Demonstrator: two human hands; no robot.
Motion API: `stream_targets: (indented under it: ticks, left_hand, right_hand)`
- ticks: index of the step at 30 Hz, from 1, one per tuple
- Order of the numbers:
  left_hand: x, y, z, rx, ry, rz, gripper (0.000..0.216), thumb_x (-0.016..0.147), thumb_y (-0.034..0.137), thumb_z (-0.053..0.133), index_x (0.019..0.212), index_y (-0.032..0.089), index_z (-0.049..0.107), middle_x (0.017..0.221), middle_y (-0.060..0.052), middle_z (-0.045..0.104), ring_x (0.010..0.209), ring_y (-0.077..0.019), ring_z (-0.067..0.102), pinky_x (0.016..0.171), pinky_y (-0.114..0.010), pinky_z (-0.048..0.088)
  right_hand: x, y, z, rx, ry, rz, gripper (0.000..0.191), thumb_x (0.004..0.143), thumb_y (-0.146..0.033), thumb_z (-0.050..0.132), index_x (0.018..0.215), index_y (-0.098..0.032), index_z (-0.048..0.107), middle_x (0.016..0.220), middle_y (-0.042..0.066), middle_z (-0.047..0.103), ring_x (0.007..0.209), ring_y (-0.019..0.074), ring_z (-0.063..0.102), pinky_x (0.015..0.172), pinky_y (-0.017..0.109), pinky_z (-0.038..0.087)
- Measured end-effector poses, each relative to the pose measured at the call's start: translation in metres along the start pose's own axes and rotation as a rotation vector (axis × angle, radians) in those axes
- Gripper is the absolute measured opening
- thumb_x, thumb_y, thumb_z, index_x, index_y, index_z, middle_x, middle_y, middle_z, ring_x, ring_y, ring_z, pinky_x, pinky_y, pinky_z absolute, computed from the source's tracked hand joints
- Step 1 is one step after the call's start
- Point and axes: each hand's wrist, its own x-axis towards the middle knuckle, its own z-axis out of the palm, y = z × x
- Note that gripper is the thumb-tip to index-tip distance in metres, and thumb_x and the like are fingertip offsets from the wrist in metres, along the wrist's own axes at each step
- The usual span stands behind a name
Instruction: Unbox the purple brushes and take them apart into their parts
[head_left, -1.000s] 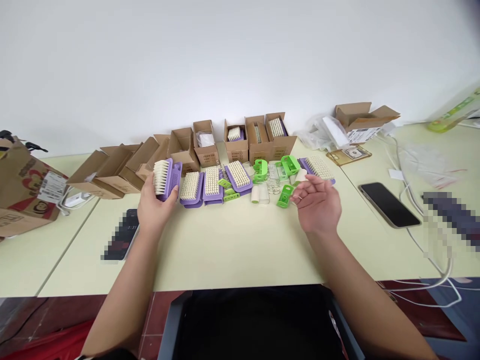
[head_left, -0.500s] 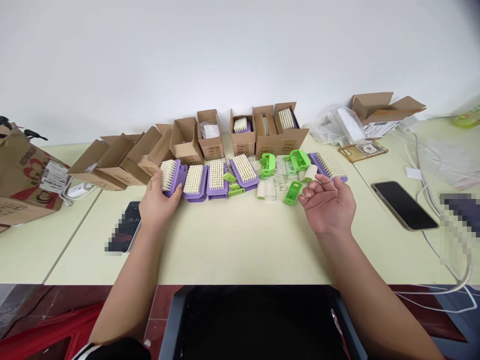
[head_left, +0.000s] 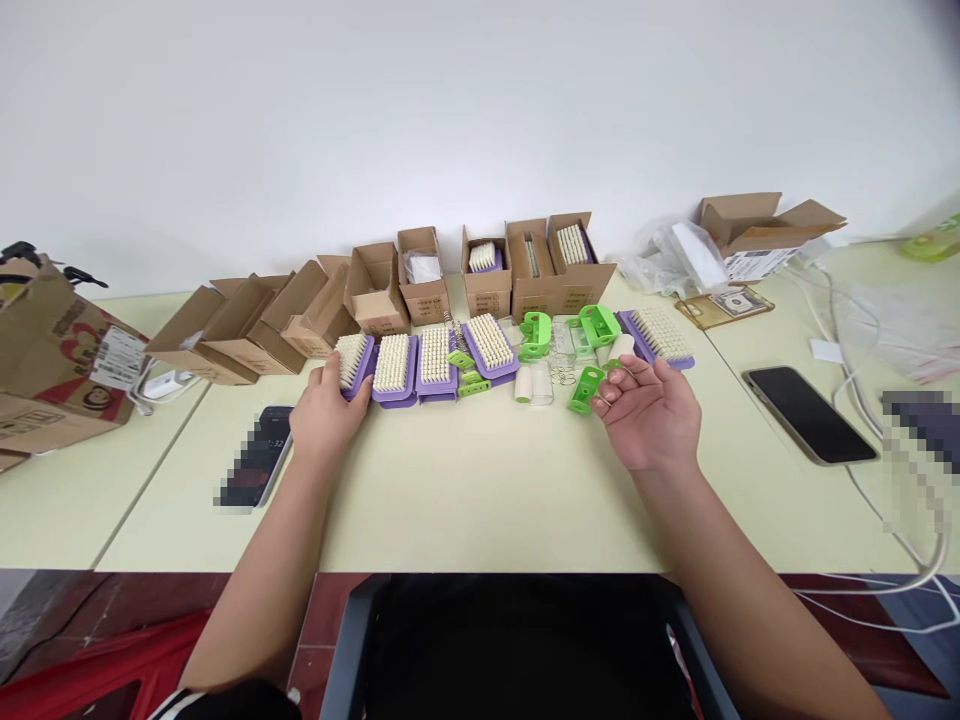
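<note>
Resting against the leftmost purple brush point(head_left: 354, 360), the left hand point(head_left: 326, 420) has its fingers point(head_left: 328, 372) curved around the brush's near end, though whether they grip it I cannot tell. The right hand point(head_left: 651, 420) hovers palm up, fingers point(head_left: 611, 385) loosely curled and pinching nothing, just beside a green plastic clip point(head_left: 586, 392). Cardboard boxes point(head_left: 534, 270) line the far side of the desk point(head_left: 487, 500). A light touch suits this tightly packed row.
</note>
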Motion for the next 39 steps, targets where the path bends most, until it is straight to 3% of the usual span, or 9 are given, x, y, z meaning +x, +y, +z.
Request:
stream_targets:
  ticks: [6,13,18,20,23,27,31,35,39]
  left_hand:
    - [0.0,0.0,0.008,-0.002,0.029,0.032,0.082,0.106,0.071,0.043,0.173,0.025,0.041,0.157,-0.023,0.061,0.14,-0.0494,0.064,0.106,-0.064,0.06]
    - [0.001,-0.005,0.019,-0.101,0.08,0.086,0.075,0.11,0.064,0.041,0.172,0.021,0.045,0.158,-0.025,0.057,0.145,-0.0484,0.058,0.119,-0.065,0.051]
    - [0.001,0.013,0.0,-0.104,0.291,0.234,0.074,0.109,0.061,0.05,0.168,0.016,0.049,0.167,-0.024,0.049,0.158,-0.0462,0.042,0.133,-0.062,0.034]
    - [0.002,0.033,-0.017,-0.126,0.312,0.336,0.067,0.11,0.058,0.051,0.165,0.02,0.052,0.167,-0.02,0.051,0.159,-0.0417,0.041,0.136,-0.057,0.031]
    - [0.011,0.076,-0.043,-0.167,0.233,0.467,0.059,0.112,0.055,0.048,0.162,0.025,0.055,0.163,-0.014,0.056,0.157,-0.0347,0.046,0.135,-0.049,0.034]
    - [0.041,0.146,-0.055,-0.242,0.175,0.583,0.053,0.113,0.053,0.048,0.153,0.022,0.062,0.158,-0.012,0.061,0.152,-0.0325,0.05,0.131,-0.044,0.039]
    - [0.085,0.205,-0.041,-0.258,0.073,0.655,0.042,0.112,0.039,0.049,0.143,0.019,0.07,0.145,-0.012,0.071,0.144,-0.0342,0.055,0.126,-0.046,0.043]
    - [0.126,0.242,-0.019,-0.255,-0.018,0.67,0.045,0.106,0.016,0.041,0.133,0.016,0.078,0.143,-0.016,0.072,0.14,-0.0361,0.059,0.121,-0.049,0.048]
    - [0.163,0.265,0.0,-0.197,-0.129,0.541,0.045,0.101,0.022,0.057,0.141,0.018,0.077,0.15,-0.015,0.072,0.137,-0.0347,0.064,0.119,-0.049,0.05]
  right_hand:
    - [0.0,0.001,0.001,-0.011,0.008,0.011,0.029,0.088,-0.049,0.079,0.096,-0.021,0.077,0.078,0.001,0.067,0.065,0.0157,0.061,0.057,0.03,0.059]
    - [0.001,0.001,0.0,-0.008,0.002,0.029,0.026,0.09,-0.049,0.077,0.096,-0.024,0.075,0.078,0.001,0.068,0.064,0.0159,0.062,0.057,0.029,0.059]
    - [0.0,0.002,0.0,-0.004,-0.023,0.051,0.026,0.09,-0.048,0.078,0.096,-0.024,0.075,0.079,0.001,0.069,0.064,0.0165,0.062,0.058,0.03,0.06]
    - [-0.001,0.003,0.001,-0.004,-0.033,0.067,0.027,0.089,-0.049,0.079,0.097,-0.023,0.076,0.08,0.001,0.069,0.065,0.0164,0.062,0.059,0.03,0.06]
    - [-0.002,0.004,0.003,-0.01,-0.053,0.085,0.028,0.089,-0.048,0.079,0.097,-0.022,0.077,0.082,0.002,0.068,0.065,0.0159,0.061,0.06,0.029,0.06]
    - [-0.003,0.003,0.005,-0.009,-0.075,0.107,0.028,0.088,-0.048,0.08,0.097,-0.022,0.076,0.082,0.001,0.068,0.065,0.0155,0.062,0.061,0.029,0.059]
    - [-0.004,0.0,0.006,-0.001,-0.086,0.102,0.028,0.088,-0.048,0.08,0.097,-0.023,0.076,0.082,0.001,0.068,0.066,0.0158,0.061,0.061,0.029,0.058]
    - [-0.005,-0.002,0.007,0.001,-0.098,0.099,0.026,0.088,-0.047,0.079,0.097,-0.024,0.078,0.083,0.002,0.069,0.067,0.0165,0.061,0.061,0.029,0.057]
    - [-0.006,0.0,0.009,-0.004,-0.108,0.122,0.029,0.088,-0.048,0.08,0.097,-0.021,0.079,0.082,0.001,0.068,0.069,0.0158,0.061,0.063,0.029,0.057]
